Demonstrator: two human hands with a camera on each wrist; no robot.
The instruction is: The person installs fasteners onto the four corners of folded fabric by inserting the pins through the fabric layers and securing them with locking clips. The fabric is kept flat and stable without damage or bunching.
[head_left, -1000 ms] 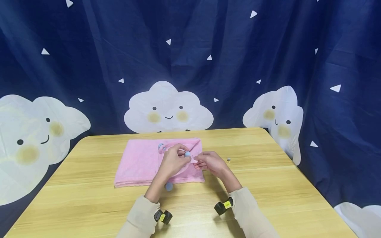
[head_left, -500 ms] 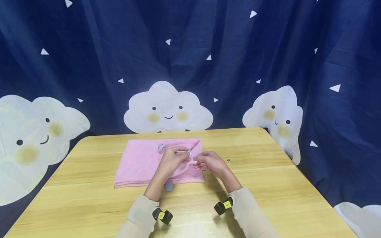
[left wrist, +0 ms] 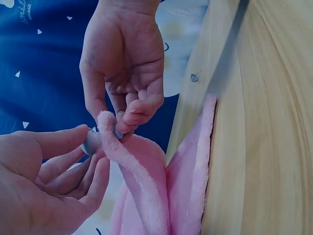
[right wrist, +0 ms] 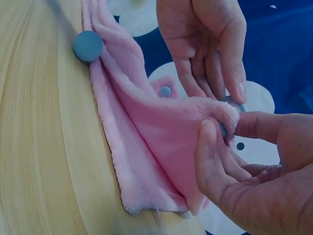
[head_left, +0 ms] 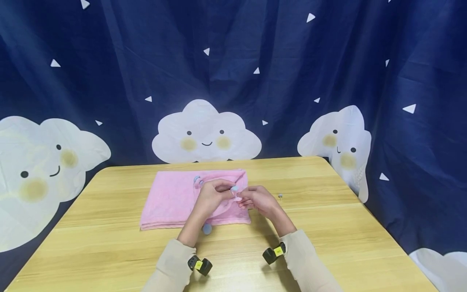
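A folded pink fleece blanket (head_left: 168, 198) lies on the table, with one edge lifted between both hands. My left hand (head_left: 211, 199) pinches a blue-grey round cap (left wrist: 90, 144) between thumb and fingers, right at that edge. From the other side my right hand (head_left: 260, 200) pinches the fleece corner; a second blue-grey piece (right wrist: 222, 128) shows between its fingers and the fleece. Another round blue-grey cap (right wrist: 88, 46) sits at the blanket's near edge. Farther back on the fleece is a small blue-grey button-like piece (right wrist: 166, 91).
On the wooden table (head_left: 321, 227), right of the blanket, stands a small round-headed pin (head_left: 280, 196) with a thin spike. Behind the table hangs a dark blue curtain (head_left: 233, 48) with white clouds.
The blue-grey cap in my left hand has shifted slightly right, closer to my right hand, and was partly covered by the fingers midway. My right hand stays nearly still.
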